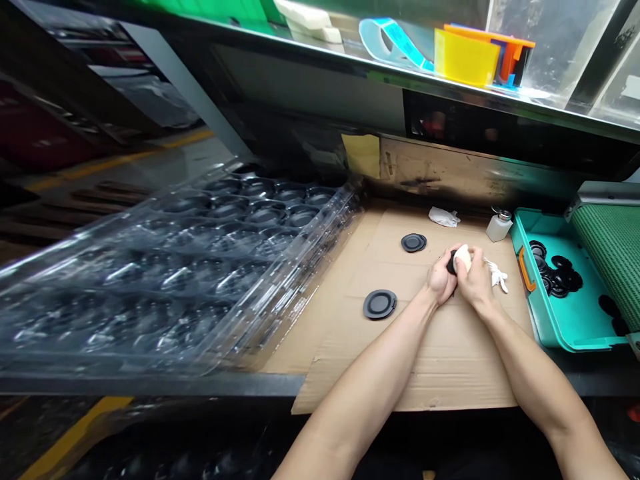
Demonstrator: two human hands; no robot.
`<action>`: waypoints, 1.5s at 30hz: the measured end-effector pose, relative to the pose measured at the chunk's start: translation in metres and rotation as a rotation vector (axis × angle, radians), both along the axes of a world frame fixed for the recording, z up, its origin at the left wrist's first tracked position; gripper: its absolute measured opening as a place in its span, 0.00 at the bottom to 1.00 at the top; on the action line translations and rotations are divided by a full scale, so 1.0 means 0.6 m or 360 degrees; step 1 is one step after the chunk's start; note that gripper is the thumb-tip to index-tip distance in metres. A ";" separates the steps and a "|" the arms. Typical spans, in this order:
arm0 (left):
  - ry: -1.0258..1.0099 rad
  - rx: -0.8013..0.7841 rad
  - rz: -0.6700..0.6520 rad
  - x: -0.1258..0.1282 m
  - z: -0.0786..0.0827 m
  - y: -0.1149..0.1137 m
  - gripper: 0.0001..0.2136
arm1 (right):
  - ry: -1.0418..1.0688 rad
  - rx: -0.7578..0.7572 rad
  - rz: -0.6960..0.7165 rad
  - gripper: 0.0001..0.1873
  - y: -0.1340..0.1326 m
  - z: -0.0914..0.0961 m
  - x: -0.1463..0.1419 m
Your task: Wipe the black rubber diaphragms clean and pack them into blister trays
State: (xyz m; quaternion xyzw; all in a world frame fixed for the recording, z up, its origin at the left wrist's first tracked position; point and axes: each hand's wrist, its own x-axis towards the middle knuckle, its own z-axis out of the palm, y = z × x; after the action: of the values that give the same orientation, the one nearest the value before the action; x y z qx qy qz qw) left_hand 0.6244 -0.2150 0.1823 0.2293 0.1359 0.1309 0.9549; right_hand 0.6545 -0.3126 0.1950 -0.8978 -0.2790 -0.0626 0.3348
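Over the cardboard sheet, my left hand is closed around a small round black plastic part, mostly hidden by my fingers. My right hand is closed on a white cloth and presses it against that part. Two flat black round lids, a nearer one and a farther one, lie on the cardboard to the left of my hands. Just right of my right hand is a crumpled white scrap.
Clear plastic trays with round pockets are stacked at left. A teal bin with black parts stands at right beside a green conveyor belt. Behind my hands are a pump bottle and another white scrap. A shelf overhangs the back.
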 end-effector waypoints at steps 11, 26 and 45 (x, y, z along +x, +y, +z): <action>0.0054 -0.0041 0.0002 -0.004 0.011 0.009 0.19 | -0.0044 -0.0158 0.0020 0.24 -0.003 0.003 0.014; -0.0016 0.0001 -0.0132 0.001 -0.007 0.011 0.20 | -0.0142 -0.0322 0.0005 0.26 0.002 0.011 0.002; 0.0092 0.0049 -0.0039 -0.011 0.011 0.022 0.19 | 0.0017 -0.0215 -0.0153 0.25 -0.014 0.011 0.026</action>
State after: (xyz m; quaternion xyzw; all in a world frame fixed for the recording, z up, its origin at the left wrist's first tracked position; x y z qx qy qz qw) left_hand 0.6179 -0.2019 0.1888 0.2492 0.1586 0.1144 0.9485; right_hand 0.6704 -0.3211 0.2016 -0.9310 -0.2374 -0.0549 0.2716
